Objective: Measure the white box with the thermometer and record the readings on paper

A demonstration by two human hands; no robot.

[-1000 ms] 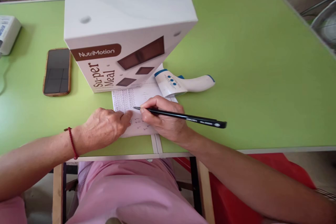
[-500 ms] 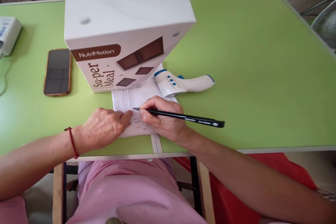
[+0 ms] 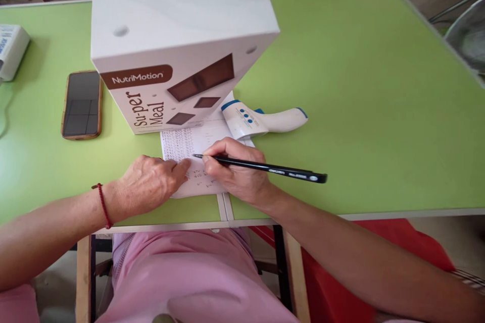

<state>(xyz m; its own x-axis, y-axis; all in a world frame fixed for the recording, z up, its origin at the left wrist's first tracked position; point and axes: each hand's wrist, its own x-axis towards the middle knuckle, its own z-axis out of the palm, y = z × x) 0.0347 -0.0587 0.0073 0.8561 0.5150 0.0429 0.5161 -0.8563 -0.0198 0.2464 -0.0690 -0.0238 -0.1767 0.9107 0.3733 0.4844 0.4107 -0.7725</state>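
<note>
A black pen [image 3: 271, 167] is pinched in my right hand [image 3: 240, 169], its tip at a white sheet of paper [image 3: 206, 136]. Small rows of handwriting cover the sheet's left part, with more marks lower down. My left hand [image 3: 146, 184] lies on the sheet's left edge, thumb and forefinger stretched toward the pen tip; its other fingers are partly hidden. A white and blue infrared thermometer [image 3: 261, 118] rests over the sheet's right upper corner. Behind the sheet stands a white NutriMotion box [image 3: 182, 50], which hides the sheet's far part.
On the green table [image 3: 341, 86], a phone [image 3: 82, 105] lies left of the box. At the far left edge is a white device [image 3: 13, 50] with a cable. A round, see-through object [image 3: 468, 35] is beyond the table's right edge, and red cloth [image 3: 359, 272] hangs below the front.
The pen's rear end has swung slightly to the right and its tip has shifted a little. The left hand stays in place, and the view has moved very slightly.
</note>
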